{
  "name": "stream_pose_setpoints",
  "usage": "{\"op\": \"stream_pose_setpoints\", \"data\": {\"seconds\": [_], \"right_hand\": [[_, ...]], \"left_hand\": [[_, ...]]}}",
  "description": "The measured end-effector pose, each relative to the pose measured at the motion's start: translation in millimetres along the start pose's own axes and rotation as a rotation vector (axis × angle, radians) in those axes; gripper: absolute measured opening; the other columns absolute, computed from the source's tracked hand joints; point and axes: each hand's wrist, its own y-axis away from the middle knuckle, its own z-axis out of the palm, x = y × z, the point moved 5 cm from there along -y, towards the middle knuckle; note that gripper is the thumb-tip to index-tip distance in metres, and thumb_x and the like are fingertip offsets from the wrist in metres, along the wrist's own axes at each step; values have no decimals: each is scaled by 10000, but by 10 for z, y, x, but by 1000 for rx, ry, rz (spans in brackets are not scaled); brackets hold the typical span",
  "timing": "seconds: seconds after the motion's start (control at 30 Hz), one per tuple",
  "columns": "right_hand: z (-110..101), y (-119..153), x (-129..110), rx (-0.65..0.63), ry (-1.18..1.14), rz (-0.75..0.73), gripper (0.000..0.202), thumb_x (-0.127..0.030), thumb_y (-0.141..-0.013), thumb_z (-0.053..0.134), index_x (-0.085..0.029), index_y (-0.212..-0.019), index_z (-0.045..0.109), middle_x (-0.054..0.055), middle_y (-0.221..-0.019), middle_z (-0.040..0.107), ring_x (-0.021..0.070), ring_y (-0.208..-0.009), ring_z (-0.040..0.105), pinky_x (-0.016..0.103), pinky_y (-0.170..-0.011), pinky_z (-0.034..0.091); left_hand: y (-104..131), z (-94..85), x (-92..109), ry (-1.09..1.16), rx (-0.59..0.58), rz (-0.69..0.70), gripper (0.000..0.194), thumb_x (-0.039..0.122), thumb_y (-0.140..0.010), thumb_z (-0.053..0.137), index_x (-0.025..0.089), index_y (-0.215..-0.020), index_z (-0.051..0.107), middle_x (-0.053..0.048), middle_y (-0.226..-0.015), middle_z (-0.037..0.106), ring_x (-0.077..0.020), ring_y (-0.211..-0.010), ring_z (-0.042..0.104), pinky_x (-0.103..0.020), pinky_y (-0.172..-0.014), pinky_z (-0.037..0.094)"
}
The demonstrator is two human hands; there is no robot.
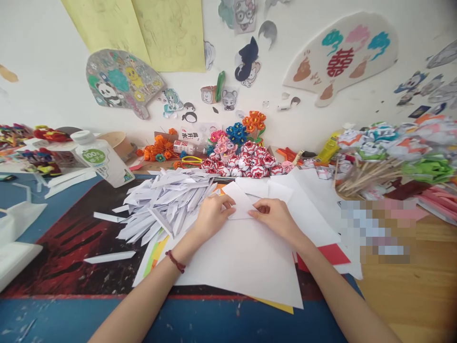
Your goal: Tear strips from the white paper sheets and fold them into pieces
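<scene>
craft workspace | paper flowers (250, 159) | folded paper strips (171, 200) | drawings on wall (246, 62)

To your left, "100" on the green label (94, 156) of a white bottle (112, 166), ahead of you, dark characters "开水" on a pale wrapper (194, 135), up on your right, red "囍" on a white fan shape (319, 59), smaller print too blurred to read

I am working at a blue table (214, 321), over which a dark red-and-black mat (71, 271) is spreading. On the mat, folded white paper strips (174, 200) are lying heaped at left, and layered sheets (243, 257) are covering the middle. A white bottle (102, 159) is standing at the far left, behind several loose strips (109, 257).
</scene>
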Motion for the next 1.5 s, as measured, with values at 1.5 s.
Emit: {"op": "stream_pose_setpoints", "data": {"seconds": [1.5], "right_hand": [[18, 184, -311, 50, 464, -465, 150, -311, -822, 659, -226, -944, 680, 32, -944, 698, 221, -885, 561, 341, -775, 421]], "left_hand": [[156, 38, 216, -408, -80, 402, 154, 150, -884, 515, 180, -963, 643, -51, -896, 642, -202, -897, 536, -320, -759, 429]]}}
